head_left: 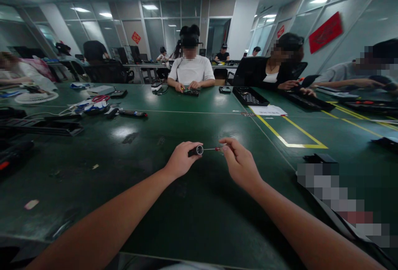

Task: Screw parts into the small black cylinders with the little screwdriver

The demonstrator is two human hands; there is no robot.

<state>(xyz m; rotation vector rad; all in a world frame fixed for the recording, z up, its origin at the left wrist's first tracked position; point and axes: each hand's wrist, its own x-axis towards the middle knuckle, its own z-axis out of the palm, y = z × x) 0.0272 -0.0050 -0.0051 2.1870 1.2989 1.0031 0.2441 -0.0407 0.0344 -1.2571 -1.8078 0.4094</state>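
Note:
My left hand [180, 160] is closed around a black tube [196, 150], which looks like a small flashlight. Its round, silver-rimmed end faces me and slightly right. In my right hand [241, 164] is a slim screwdriver [217, 149], red near the shaft, its handle mostly covered by my fingers. The thin metal shaft points left and reaches the tube's side; whether its tip touches or enters the tube I cannot tell. Both hands are above the green table [155, 212].
To the left lie a pen-like black tool [133, 113], red scissors [101, 98] and black trays [43, 127]. A parts tray [250, 96] and white paper [269, 110] are farther right. Across the table a person [190, 69] handles a dark part.

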